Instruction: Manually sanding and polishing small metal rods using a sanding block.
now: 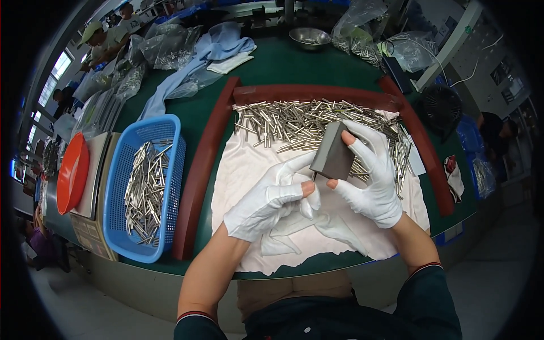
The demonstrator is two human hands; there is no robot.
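Observation:
A dark grey rectangular block [335, 158] is tilted above the cloth, gripped along its right side by my right hand [371, 175]. That hand wears a white glove with bare thumb and fingertip showing. My left hand [277, 195], gloved the same way, is closed just left of the block's lower end. Between its thumb and fingers a thin metal pin [314, 177] shows in part; the rest is hidden by the fingers and block. Behind both hands, many loose metal pins [283, 122] lie heaped on a pale pink cloth [232, 187].
Dark red rails [195, 187] frame the cloth on three sides. Left of them stands a blue basket [110, 198] of pins, beside a red-orange tray [72, 173]. A crumpled white cloth [334, 229] lies before me. Farther back are a metal bowl [309, 37] and plastic bags. People work at far left.

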